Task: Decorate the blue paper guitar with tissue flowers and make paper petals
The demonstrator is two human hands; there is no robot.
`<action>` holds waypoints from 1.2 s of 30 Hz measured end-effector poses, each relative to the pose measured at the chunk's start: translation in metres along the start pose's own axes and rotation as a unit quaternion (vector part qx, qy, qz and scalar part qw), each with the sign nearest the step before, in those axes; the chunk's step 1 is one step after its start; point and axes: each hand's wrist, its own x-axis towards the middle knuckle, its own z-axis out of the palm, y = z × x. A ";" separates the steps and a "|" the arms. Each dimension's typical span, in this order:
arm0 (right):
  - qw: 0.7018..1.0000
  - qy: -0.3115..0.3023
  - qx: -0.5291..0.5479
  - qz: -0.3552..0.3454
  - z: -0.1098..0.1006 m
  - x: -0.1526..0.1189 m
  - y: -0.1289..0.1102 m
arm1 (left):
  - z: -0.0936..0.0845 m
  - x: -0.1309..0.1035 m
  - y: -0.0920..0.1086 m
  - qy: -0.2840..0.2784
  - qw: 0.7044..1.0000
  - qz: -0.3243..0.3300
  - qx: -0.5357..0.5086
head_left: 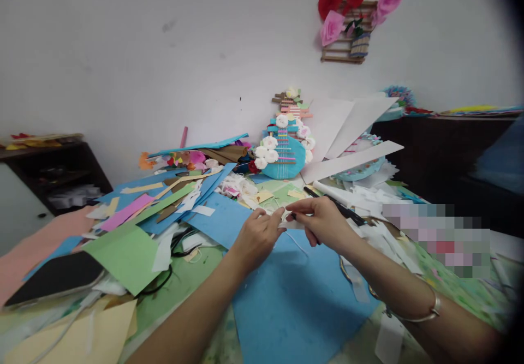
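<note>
Close together over a blue paper sheet [286, 293], my two hands work at a small white paper strip [292, 225]. My left hand [257, 236] pinches the strip's left end between thumb and fingers. From the right, my right hand [321, 219] meets it with thumb and forefinger closed; what lies between those fingertips is too small to make out. A thin white string [298, 244] trails below the fingers onto the blue paper. Behind the hands, a blue lute-shaped craft [282, 156] with white paper flowers leans upright against the wall.
Coloured paper scraps, including a green sheet [131, 255], heap up on the left beside a dark phone-like slab [57, 279]. A black pen-like stick [352, 211] and white paper pieces [368, 197] lie to the right. Large white sheets [360, 126] lean behind.
</note>
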 end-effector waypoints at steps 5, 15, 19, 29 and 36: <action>0.999 0.018 0.041 -0.006 0.004 -0.003 -0.003 | 0.003 0.001 0.001 0.025 0.999 -0.003 -0.022; 1.000 -0.007 0.029 -0.004 0.005 -0.001 -0.003 | -0.003 0.005 0.004 0.012 0.953 -0.229 -0.197; 0.999 0.015 0.024 -0.025 0.002 0.000 -0.002 | -0.008 0.012 0.002 -0.026 0.843 -0.380 -0.379; 0.999 0.027 -0.028 0.003 0.008 0.005 0.006 | -0.012 0.020 0.000 0.019 0.656 -0.518 -0.549; 0.991 0.015 -0.120 -0.064 0.019 0.004 0.016 | -0.012 0.020 0.000 0.029 0.641 -0.504 -0.578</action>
